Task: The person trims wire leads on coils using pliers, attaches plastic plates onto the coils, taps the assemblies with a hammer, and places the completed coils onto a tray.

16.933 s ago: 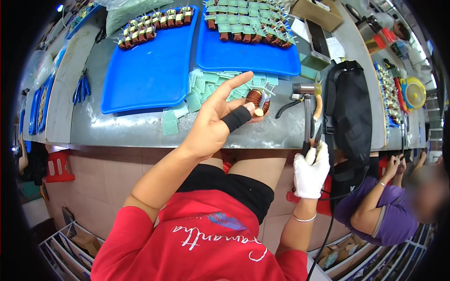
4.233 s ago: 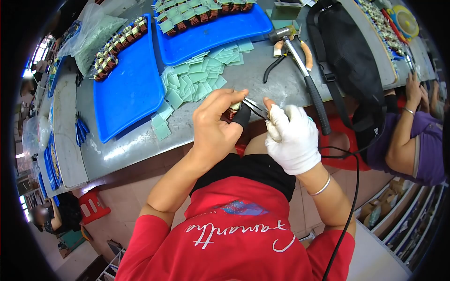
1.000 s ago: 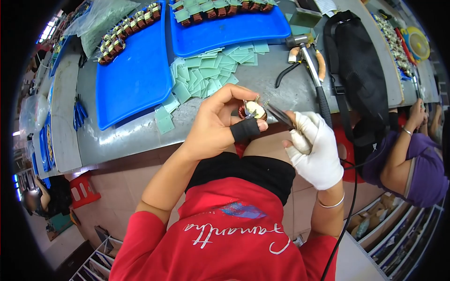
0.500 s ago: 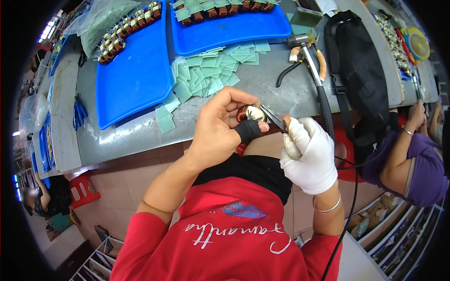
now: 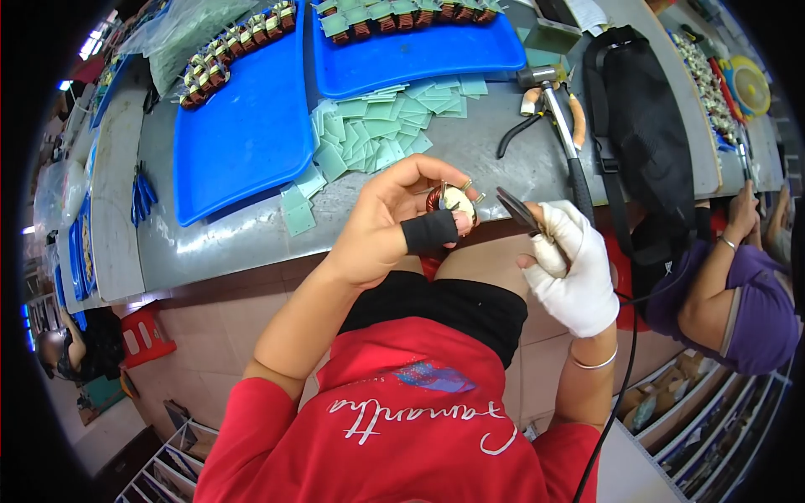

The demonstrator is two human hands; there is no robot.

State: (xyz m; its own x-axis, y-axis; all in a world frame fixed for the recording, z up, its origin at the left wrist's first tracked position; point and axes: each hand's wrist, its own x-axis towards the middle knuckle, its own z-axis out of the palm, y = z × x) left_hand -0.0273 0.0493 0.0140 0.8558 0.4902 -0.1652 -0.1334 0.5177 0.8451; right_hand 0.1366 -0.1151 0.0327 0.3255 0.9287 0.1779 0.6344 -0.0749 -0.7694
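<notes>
Head view: my left hand (image 5: 377, 222) pinches a copper-wound toroidal coil (image 5: 455, 201) near the surface's (image 5: 243, 230) front edge; my right hand (image 5: 577, 272) grips pliers (image 5: 523, 215), just clear of it. Green-plated coils (image 5: 405, 18) line one tray (image 5: 419, 63); the held one looks unplated, so I judge it unfinished.

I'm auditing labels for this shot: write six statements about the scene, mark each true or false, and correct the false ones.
1. The right hand holds pliers. True.
2. That hand is entirely bare. False: it wears a white glove.
3. The left hand holds a copper-wound coil. True.
4. The pliers are touching the coil. False: a gap separates them.
5. Pale green pieces lie on the metal table. True.
6. Those pieces form one neat stack. False: they spread out, overlapping.
</notes>
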